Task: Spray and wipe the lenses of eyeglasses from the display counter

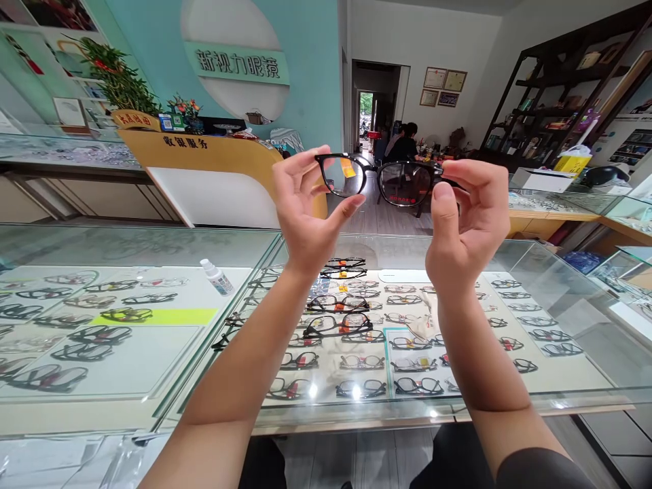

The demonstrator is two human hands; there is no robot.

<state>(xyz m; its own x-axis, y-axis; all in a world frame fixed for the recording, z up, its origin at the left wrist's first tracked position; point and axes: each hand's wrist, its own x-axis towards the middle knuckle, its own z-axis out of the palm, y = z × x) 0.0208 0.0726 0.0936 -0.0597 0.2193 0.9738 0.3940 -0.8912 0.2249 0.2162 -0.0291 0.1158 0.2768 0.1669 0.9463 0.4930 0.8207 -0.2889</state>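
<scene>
Eyewear shop with teal walls, a curved cashier desk point(214, 159) with a plant point(119, 85) on it, and dark shelves point(560, 81) to the right. Someone point(405, 144) sits way in the back. Up front is a glass worktop point(153, 251) with rows of frames point(336, 326) under it and a small spray bottle point(216, 277) lying on top.

Black glasses point(394, 182) are held up in the air above the worktop. The left hand point(305, 204) and right hand point(466, 217) each pinch one outer end, so both have a narrow grip closed on the frame. My guess is that's to keep fingers off the lenses and hold them level at eye height. There's an orange tag point(348, 168) on one lens.
</scene>
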